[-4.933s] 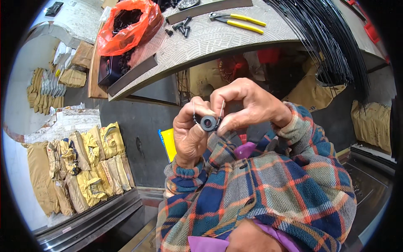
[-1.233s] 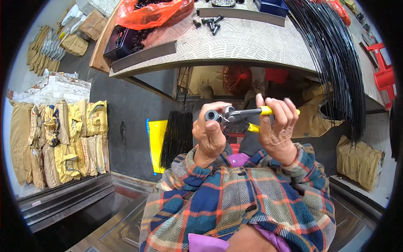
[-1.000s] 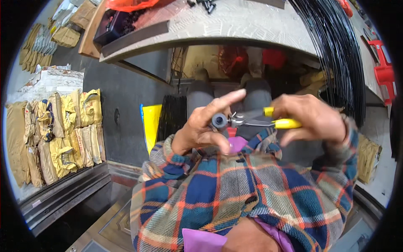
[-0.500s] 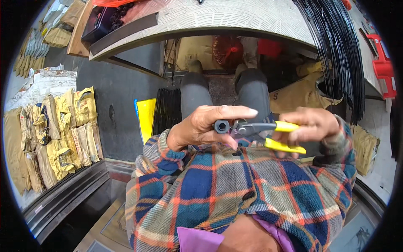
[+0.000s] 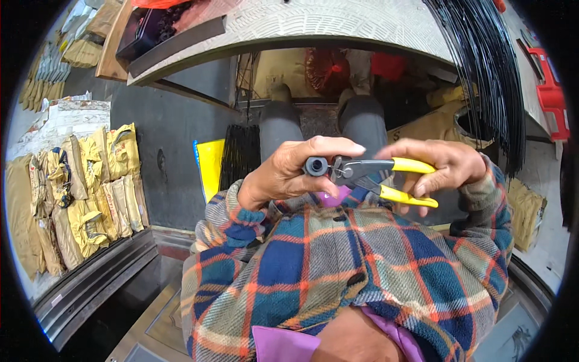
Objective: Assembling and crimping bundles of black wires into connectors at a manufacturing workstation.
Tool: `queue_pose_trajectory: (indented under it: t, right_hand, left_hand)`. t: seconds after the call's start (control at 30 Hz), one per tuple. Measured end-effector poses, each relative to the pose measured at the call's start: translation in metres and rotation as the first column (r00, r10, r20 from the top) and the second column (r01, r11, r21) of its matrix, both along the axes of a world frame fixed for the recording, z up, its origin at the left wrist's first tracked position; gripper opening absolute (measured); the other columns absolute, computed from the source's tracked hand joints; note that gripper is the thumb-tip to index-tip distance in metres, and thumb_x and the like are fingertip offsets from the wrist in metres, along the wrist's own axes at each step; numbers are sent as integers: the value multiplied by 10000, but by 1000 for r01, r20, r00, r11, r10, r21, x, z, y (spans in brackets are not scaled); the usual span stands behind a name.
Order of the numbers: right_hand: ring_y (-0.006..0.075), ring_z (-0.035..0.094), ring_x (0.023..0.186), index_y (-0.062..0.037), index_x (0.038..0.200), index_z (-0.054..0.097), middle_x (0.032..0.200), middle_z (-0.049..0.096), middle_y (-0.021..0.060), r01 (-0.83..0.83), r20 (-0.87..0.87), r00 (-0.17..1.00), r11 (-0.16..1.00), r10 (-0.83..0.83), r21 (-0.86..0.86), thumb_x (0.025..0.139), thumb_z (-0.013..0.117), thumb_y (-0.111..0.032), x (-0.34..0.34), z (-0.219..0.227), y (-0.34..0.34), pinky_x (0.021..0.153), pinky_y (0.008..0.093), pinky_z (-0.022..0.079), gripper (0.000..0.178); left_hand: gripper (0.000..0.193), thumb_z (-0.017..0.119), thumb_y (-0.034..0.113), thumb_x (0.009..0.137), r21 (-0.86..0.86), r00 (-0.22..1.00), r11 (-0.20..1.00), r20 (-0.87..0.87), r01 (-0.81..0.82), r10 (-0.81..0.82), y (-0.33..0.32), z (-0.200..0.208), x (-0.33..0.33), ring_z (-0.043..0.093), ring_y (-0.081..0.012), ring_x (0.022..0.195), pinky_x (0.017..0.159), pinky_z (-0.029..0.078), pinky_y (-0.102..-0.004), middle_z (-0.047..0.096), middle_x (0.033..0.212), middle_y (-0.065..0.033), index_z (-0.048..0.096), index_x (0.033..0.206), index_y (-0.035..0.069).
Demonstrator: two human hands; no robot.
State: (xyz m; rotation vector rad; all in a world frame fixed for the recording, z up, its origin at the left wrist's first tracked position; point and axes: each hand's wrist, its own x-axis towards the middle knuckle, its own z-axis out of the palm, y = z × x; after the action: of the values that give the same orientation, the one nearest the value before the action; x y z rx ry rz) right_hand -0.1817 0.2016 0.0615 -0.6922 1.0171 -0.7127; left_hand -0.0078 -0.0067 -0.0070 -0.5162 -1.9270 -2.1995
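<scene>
My left hand [image 5: 280, 172] is closed around a short black hollow cylinder [image 5: 315, 166], its round open end facing up at me. The thumb and forefinger reach past it toward the jaws of a pair of cutting pliers [image 5: 362, 166] with yellow handles. These jaws sit right beside the cylinder; whether they touch it or grip anything cannot be made out. My right hand [image 5: 451, 168] holds the pliers by the handles, which are spread apart. Its thumb lies by the lower handle, and some fingers are hidden behind the tool.
Ahead stands a pale patterned workbench [image 5: 313, 23], with a bundle of long black strands [image 5: 494, 78] hanging over its right side. Another dark bundle [image 5: 240, 154] stands beside my leg, next to a yellow sheet [image 5: 211, 166]. Brown packages [image 5: 84, 193] lie at left; a red plastic item [image 5: 552, 96] is at far right.
The pliers' handles have spread wider, and my right hand has shifted slightly upward with them. My left hand and the black cylinder have moved a little up and left.
</scene>
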Motion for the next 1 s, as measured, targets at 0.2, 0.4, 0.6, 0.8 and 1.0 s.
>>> queue_pose_trajectory:
  t: [0.2,0.4,0.6,0.8,1.0]
  right_hand:
    - [273,530,811,-20,937,574,986,515,144,-430,-885,124,779,-450,-456,578,722,-209,22,-12,-8,673,394,430,432]
    - [301,506,911,-12,939,555,1008,508,153,-522,-816,45,683,-576,-511,604,605,-79,19,-14,-26,808,443,394,345]
    - [267,561,759,-38,915,583,919,534,134,-390,-720,47,651,-692,-651,603,693,-147,39,-54,-41,610,337,466,349]
    - [273,543,655,-13,866,578,828,525,127,-167,-669,337,658,-662,-735,684,689,-93,52,-89,-50,535,326,436,227]
    - [96,558,689,13,853,640,821,592,50,528,-197,725,715,-661,-458,789,637,-168,6,-31,-86,633,233,457,191]
  left_hand:
    - [568,678,407,713,-106,952,948,28,-299,304,5,-6,1,532,-150,888,770,420,-251,537,1016,-89,525,1073,-6]
    - [492,690,322,743,-145,890,878,-46,-456,455,10,-8,2,539,-118,757,661,435,-235,561,938,-73,481,1077,27]
    - [626,279,534,900,-141,764,753,-55,-643,643,16,-8,4,575,-143,713,643,448,-237,587,895,-106,506,1059,-27]
    - [732,264,624,857,-166,608,595,-32,-786,794,16,-13,-4,347,-31,522,472,270,-176,477,669,4,512,1043,-39]
    - [702,242,575,887,-52,650,650,20,-758,759,3,-22,-15,325,-58,481,447,266,-208,362,542,17,501,976,-72]
